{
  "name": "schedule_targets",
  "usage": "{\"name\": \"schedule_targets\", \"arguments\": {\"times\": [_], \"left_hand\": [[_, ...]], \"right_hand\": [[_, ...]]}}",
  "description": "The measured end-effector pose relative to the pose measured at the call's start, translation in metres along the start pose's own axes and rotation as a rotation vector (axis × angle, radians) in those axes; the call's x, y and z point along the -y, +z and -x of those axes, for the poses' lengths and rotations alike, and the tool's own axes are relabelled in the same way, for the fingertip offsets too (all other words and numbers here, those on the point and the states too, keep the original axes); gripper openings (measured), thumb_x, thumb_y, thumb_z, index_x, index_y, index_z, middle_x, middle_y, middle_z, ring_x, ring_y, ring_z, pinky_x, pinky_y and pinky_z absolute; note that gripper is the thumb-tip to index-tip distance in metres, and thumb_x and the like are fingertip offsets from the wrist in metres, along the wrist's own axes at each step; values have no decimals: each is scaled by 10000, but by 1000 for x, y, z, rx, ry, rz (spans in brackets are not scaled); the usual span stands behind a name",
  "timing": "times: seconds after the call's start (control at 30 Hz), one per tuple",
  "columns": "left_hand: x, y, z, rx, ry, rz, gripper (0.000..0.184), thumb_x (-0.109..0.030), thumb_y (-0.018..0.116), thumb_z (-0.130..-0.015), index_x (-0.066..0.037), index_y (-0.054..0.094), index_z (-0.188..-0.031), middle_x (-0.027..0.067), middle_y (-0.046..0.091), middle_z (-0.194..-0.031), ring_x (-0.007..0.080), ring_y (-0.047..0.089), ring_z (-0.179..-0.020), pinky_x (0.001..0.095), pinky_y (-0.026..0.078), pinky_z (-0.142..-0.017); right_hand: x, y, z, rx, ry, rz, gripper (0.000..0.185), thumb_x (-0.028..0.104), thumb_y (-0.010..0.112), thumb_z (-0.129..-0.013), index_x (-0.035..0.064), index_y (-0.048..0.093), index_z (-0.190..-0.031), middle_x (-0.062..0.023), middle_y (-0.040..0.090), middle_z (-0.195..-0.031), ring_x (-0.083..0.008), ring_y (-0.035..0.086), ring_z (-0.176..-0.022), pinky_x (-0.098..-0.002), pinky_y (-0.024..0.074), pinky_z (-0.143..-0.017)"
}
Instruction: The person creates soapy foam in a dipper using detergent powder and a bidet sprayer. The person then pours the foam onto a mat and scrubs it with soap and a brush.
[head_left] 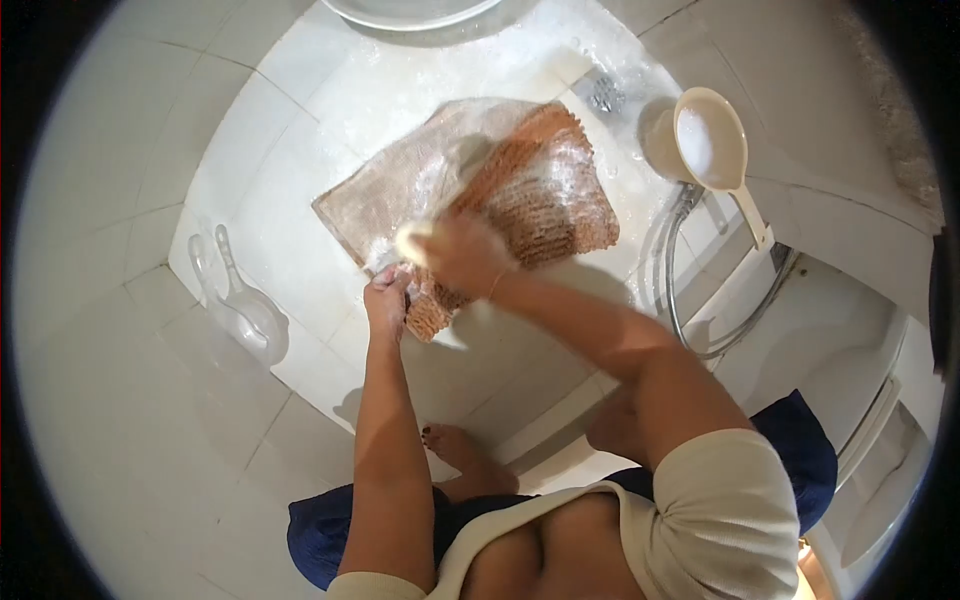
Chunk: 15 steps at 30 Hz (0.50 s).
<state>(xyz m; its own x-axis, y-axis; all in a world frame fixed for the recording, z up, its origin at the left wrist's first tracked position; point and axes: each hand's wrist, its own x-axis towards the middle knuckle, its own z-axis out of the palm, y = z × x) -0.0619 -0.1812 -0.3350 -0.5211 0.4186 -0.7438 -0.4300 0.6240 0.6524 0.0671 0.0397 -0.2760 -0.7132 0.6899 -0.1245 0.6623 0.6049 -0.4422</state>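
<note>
I've got the mat [555, 190] folded over on the soapy floor [250, 190], left hand [386, 294] pinching its near edge, right hand [466, 255] blurred around what looks like a brush [411, 243], and I'd want that edge pulled taut so short, even strokes bite.

Bathroom, tiled floor [265, 165], metal drain [606, 94], flexible hose [671, 298], white toilet [815, 325].

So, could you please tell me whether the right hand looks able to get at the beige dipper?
Probably yes: the beige dipper sits to the right with its handle uncovered, though the right hand would likely first need to put down the pale, blurred object it holds.
</note>
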Motion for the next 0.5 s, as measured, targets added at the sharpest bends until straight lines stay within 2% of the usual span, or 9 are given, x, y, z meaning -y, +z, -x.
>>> {"name": "schedule_targets", "arguments": {"times": [0.07, 0.1, 0.13, 0.2, 0.27, 0.3, 0.37, 0.4, 0.5], "left_hand": [[6, 2, 4, -35, -41, -7, 201, -44, 604, -803, 20, 638, -990, 41, 639, -828, 103, 559, -656, 239, 445, -567], [5, 4, 4, -21, 0, 41, 198, -42, 601, -806, 22, 637, -990, 41, 639, -825, 101, 560, -652, 237, 444, -569], [5, 4, 5, -9, 44, 86, 196, -39, 598, -808, 25, 636, -989, 42, 639, -822, 100, 560, -649, 235, 443, -571], [2, 9, 1, 0, 98, 93, 194, -40, 596, -815, 30, 633, -992, 45, 640, -829, 104, 567, -665, 235, 447, -601], [2, 7, 4, -1, -6, 136, 196, -46, 608, -813, 34, 631, -990, 43, 641, -841, 111, 575, -695, 237, 449, -634], [5, 4, 3, -2, -5, 140, 196, -46, 608, -813, 34, 631, -990, 43, 641, -841, 111, 575, -695, 237, 449, -634], [12, 2, -6, 42, 40, 136, 198, -60, 620, -814, 32, 633, -988, 39, 641, -846, 113, 574, -703, 233, 448, -638], [10, 2, -3, 43, 30, 135, 198, -60, 620, -814, 32, 633, -988, 39, 641, -846, 113, 574, -703, 233, 448, -638], [18, 2, -7, 2, 62, 85, 212, -94, 647, -806, 24, 641, -983, 36, 642, -847, 102, 563, -725, 231, 444, -664]], "right_hand": [[-8, 16, 1, -62, -385, 215, 290, 110, 540, -812, 170, 594, -1090, -56, 557, -773, -179, 562, -686, -295, 481, -537], [-28, -24, -11, 352, 18, -263, 337, 174, 583, -825, 180, 561, -1161, -72, 561, -839, -157, 556, -709, -284, 474, -525], [-69, -22, -15, 15, 272, 242, 333, 330, 550, -869, 163, 547, -1157, -108, 534, -850, -131, 510, -615, -246, 478, -478], [-83, -37, -18, -250, 87, 374, 381, 357, 581, -851, 151, 540, -1168, -149, 541, -898, -157, 523, -592, -267, 498, -497], [-22, -38, -6, 78, 394, -319, 437, 336, 621, -818, 130, 520, -1190, -124, 587, -821, -204, 602, -656, -351, 535, -573], [-5, 20, 3, 110, 588, -279, 340, 267, 616, -803, 99, 558, -1093, -123, 597, -859, -230, 617, -702, -383, 536, -592], [54, -1, 35, 397, 28, 104, 465, 326, 621, -808, 88, 465, -1176, -134, 571, -846, -240, 583, -702, -363, 517, -583], [56, 6, 48, 230, -186, 89, 356, 237, 599, -807, 102, 519, -1127, -103, 590, -882, -236, 596, -702, -366, 527, -592], [-18, 21, 26, 104, -86, 104, 308, 210, 592, -818, 164, 556, -1120, -89, 597, -934, -226, 605, -720, -357, 535, -587]]}}
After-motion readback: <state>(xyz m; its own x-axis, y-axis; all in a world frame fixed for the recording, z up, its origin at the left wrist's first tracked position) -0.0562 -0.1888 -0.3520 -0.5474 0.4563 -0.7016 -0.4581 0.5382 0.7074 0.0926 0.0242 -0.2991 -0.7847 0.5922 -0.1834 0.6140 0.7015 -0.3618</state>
